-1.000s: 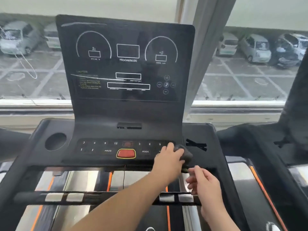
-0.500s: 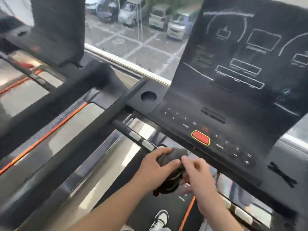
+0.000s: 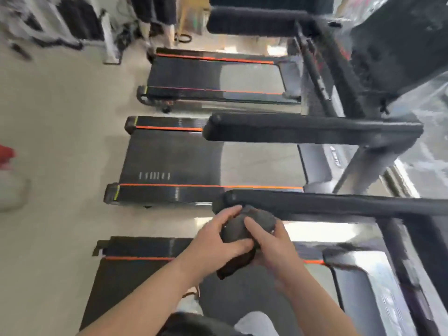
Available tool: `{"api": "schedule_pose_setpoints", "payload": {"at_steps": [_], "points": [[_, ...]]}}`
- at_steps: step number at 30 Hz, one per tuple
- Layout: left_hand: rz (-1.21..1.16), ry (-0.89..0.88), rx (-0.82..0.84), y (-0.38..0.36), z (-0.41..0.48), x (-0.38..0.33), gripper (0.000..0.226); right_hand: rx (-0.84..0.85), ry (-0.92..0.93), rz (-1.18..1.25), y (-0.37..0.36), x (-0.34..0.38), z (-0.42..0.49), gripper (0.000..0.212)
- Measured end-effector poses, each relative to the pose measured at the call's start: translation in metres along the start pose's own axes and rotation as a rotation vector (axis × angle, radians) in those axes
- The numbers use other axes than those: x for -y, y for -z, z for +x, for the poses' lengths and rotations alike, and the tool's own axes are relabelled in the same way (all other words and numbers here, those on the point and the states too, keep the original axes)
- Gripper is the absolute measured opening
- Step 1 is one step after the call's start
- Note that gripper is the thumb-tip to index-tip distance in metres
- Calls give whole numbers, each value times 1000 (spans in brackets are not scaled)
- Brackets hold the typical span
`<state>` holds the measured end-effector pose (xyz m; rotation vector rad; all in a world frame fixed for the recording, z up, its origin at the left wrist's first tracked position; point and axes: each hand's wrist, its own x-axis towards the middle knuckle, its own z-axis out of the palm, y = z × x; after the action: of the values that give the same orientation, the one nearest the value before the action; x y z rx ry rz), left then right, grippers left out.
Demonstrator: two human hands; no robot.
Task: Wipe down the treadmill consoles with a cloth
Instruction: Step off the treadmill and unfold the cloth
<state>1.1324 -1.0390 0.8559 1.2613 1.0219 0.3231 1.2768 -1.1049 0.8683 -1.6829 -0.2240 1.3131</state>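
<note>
Now my left hand (image 3: 218, 238) and right hand (image 3: 269, 243) bunch the dark cloth (image 3: 244, 226), fingers closed around it; I've turned from that console toward the next treadmill (image 3: 218, 161).

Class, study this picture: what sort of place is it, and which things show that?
Probably a gym: several treadmills stand side by side, with padded handrails. Both hands, left and right, hold a dark cloth.
</note>
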Motion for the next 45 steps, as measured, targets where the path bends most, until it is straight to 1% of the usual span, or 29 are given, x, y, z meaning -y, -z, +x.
{"api": "schedule_pose_setpoints", "payload": {"at_steps": [1,3,4,7,12,14,16,17,18,20,22,23,25,27,28,30,32,34,37,39,40,43,45], "points": [[-73,18,-39,20,-4,3,70,34,8,-37,-21,1,6,40],[-228,50,-122,58,-15,8,38,99,29,-102,-61,4,14,30],[-292,58,-166,74,-22,11,27,134,36,-122,-79,6,17,26],[-366,71,-348,110,-43,26,35,299,41,-177,-128,9,19,25],[-378,101,-672,140,-83,47,44,592,56,-362,-201,5,11,32],[-359,131,-812,148,-100,57,56,694,55,-455,-224,0,8,29],[-392,153,-905,154,-118,70,69,790,29,-523,-247,-8,5,27],[-451,153,-928,157,-127,75,69,845,13,-550,-259,-12,1,27],[-521,145,-945,160,-136,80,65,900,-6,-579,-271,-16,-4,27],[-621,111,-996,167,-157,87,49,993,-51,-618,-293,-26,-16,29],[-678,82,-1082,178,-177,96,38,1057,-74,-647,-318,-39,-28,29],[-704,76,-1126,186,-188,100,37,1076,-73,-662,-332,-46,-34,29],[-740,72,-1189,205,-207,112,42,1109,-51,-705,-363,-60,-47,25],[-746,76,-1233,227,-226,127,46,1134,11,-765,-397,-76,-57,22],[-734,78,-1258,241,-235,135,45,1145,48,-798,-416,-83,-62,23],[-684,88,-1314,275,-255,153,34,1167,103,-850,-458,-100,-72,26],[-586,113,-1333,319,-277,173,23,1184,164,-895,-505,-119,-82,24],[-465,172,-1308,371,-303,193,22,1189,287,-948,-560,-140,-91,19],[-312,296,-1247,452,-349,214,21,1205,579,-1005,-647,-163,-110,19],[-153,362,-1216,503,-379,225,24,1211,786,-1030,-701,-170,-128,23],[-72,386,-1189,529,-393,230,26,1217,858,-1020,-727,-172,-138,23],[131,458,-1028,601,-427,245,31,1213,949,-1023,-798,-173,-167,21],[167,486,-954,638,-442,254,27,1209,962,-1028,-834,-174,-181,22]]}}
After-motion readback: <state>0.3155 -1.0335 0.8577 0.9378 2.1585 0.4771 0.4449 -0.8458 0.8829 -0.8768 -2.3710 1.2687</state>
